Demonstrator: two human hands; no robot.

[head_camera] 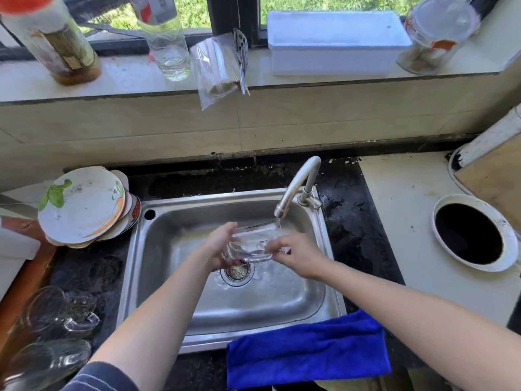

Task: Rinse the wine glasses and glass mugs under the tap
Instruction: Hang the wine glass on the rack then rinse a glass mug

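Observation:
A clear glass mug point(251, 244) lies on its side over the steel sink point(310, 300), its mouth toward the running tap point(296, 187). A thin stream of water falls from the spout onto its right end. My left hand point(218, 246) grips the mug's base end from the left. My right hand point(296, 255) pinches the mug's rim side with curled fingers. More glassware stands on the dark counter at the lower left: a wine glass point(48, 309) and another glass point(48, 362).
A blue cloth point(307, 354) lies over the sink's front edge. Stacked plates point(81, 204) sit left of the sink. A round hole point(469, 232) opens in the white counter at right. Bottles, a jar and a white box point(335, 40) line the window sill.

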